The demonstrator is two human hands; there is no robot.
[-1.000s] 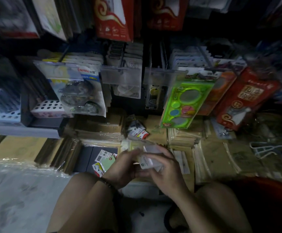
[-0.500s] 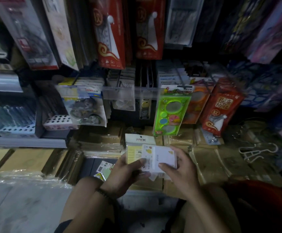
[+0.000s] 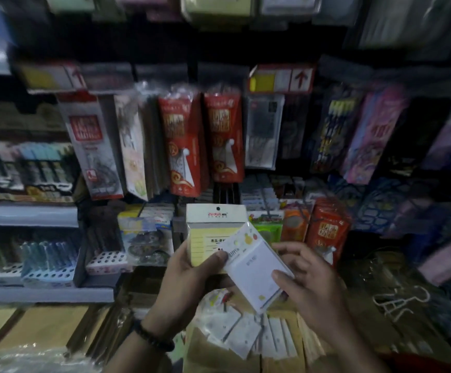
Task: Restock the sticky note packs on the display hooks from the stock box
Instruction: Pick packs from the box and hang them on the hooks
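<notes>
My left hand (image 3: 189,278) grips a yellow sticky note pack (image 3: 208,235) with a white header card and a hang hole at its top. A white sticky note pack (image 3: 254,267) with small fruit prints lies tilted over the yellow one, held by my right hand (image 3: 307,286) at its lower right and touched by my left thumb at its upper left. Below the hands, several more white packs (image 3: 240,335) lie in a cardboard stock box (image 3: 202,345). Both held packs are in front of the lower row of hanging goods.
Red packets (image 3: 181,146) and other packs hang on hooks above. A green stencil pack (image 3: 270,227) and orange-red packets (image 3: 326,224) hang just behind the hands. Shelves with pens (image 3: 30,254) run along the left. A white plastic hanger (image 3: 399,300) lies at the right.
The view has tilted up toward the upper hooks. Both hands have lifted the two packs higher, and the white pack now lies more tilted across the yellow one.
</notes>
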